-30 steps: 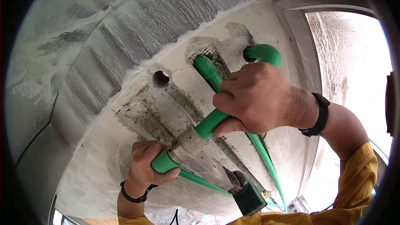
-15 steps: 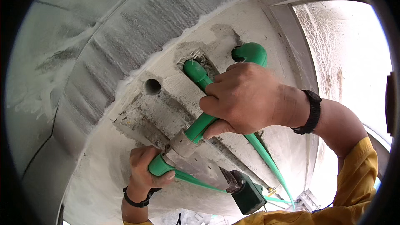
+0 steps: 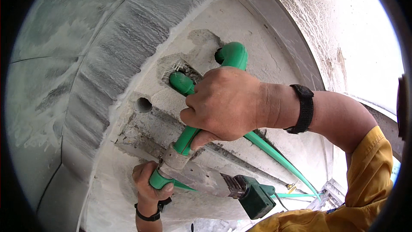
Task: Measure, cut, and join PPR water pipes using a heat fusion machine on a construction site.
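The pale wall fills the middle of the frame, and across its lower centre slants the heating tool, its dark green body toward the bottom and its flat metal plate reaching left. The right hand, at the centre, is wrapped around the green pipe, thumb along the underside; the hand hides how the pipe meets the bend above it. The pipe's lower end meets the grey metal collar on the plate, left of centre. At lower left, the smaller-looking left hand curls around the green fitting, which sits against the collar's other side. To do this well, pipe and fitting should probably lie in one straight line through the collar, pressed evenly from both sides without twisting. The tool's body seems unheld, so balanced pressure likely matters. Fingers and thumbs are best well back from the metal, especially the right thumb.
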### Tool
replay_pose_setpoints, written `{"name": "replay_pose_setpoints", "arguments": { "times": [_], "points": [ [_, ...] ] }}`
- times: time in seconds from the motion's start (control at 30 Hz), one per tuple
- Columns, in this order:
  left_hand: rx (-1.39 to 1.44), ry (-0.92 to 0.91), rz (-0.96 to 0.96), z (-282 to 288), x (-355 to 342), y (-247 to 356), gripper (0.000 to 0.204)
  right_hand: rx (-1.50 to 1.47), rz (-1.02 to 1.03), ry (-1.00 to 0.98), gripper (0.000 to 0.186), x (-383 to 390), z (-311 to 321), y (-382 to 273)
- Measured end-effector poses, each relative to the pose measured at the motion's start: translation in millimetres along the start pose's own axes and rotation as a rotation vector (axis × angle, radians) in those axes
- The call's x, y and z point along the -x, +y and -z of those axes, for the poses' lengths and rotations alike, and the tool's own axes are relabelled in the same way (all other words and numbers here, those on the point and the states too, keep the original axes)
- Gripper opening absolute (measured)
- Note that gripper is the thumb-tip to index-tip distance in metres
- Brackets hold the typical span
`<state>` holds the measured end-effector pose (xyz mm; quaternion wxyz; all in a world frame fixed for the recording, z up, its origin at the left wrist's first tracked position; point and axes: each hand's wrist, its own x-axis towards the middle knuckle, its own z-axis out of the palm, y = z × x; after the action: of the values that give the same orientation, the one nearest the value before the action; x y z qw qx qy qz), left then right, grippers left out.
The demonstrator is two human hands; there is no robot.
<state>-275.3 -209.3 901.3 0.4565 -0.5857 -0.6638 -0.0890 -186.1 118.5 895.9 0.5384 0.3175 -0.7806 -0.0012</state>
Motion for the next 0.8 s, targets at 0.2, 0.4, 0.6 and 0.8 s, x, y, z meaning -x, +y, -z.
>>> {"name": "replay_pose_setpoints", "arguments": {
  "times": [0.2,0.4,0.6,0.8],
  "points": [
    [-0.02,-0.014,0.017,4,5,-4,0.071,0.033,0.025,0.084,0.047,-1,-7,0],
    [-0.046,-0.041,0.037,2,2,-1,0.07,0.029,0.017,0.07,0.047,1,-7,1],
    [-0.022,-0.036,0.067,3,-2,4,0.069,0.013,0.012,0.1,0.045,1,-6,-2],
    [-0.027,-0.043,0.135,5,2,6,0.07,0.029,0.013,0.107,0.044,-1,-9,-3]
  ]
}}
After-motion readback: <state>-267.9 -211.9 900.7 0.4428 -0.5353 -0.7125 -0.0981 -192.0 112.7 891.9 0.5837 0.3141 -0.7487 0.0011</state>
